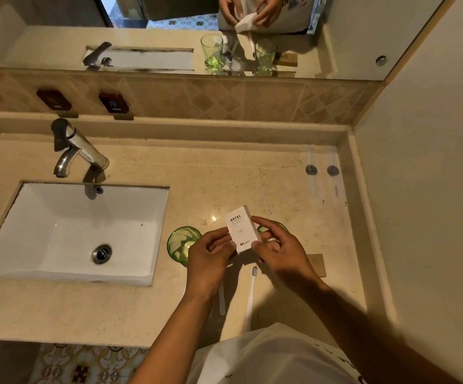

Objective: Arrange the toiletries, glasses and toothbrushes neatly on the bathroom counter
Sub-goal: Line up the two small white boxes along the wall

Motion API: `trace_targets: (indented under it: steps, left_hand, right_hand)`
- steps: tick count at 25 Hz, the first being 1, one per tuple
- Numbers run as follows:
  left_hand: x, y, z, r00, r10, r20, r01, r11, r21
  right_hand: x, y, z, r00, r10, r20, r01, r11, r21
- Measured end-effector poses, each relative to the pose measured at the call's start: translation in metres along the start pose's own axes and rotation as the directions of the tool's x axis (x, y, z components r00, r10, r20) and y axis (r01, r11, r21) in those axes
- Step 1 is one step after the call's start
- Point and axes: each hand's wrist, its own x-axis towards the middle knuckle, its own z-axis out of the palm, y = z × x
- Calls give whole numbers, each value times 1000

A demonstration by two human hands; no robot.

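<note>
A small white box [240,230] printed HOTEL is held above the counter by both hands. My left hand [208,257] grips its left edge and my right hand [281,250] pinches its right side. One green glass [180,243] stands upright left of my left hand. A second green glass [266,231] is mostly hidden behind my right hand. A white toothbrush [251,295] lies on the counter below the box, bristles pointing away from me. Another white toothbrush handle [221,300] shows under my left wrist. A flat brown packet [317,264] lies right of my right hand.
The white sink [66,217] and chrome faucet [77,151] take up the counter's left. Two clear wrapped items with dark round caps [321,173] lie at the back right corner. A mirror [169,37] runs along the back wall; the side wall closes in on the right.
</note>
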Motion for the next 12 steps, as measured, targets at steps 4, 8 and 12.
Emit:
trace_targets:
  steps: [4,8,12]
  left_hand:
    - [15,22,25,991,-10,133,9,1000,10]
    - [35,40,52,960,-73,270,96,993,-70]
    - [63,49,77,952,-94,290,107,994,-27]
  right_hand:
    - [15,-6,-9,916,-400,-26,334,799,-500]
    - [35,-11,-25,912,-389,131,392,729,-562]
    - [57,3,-47,946,-321,42,308,852,-424]
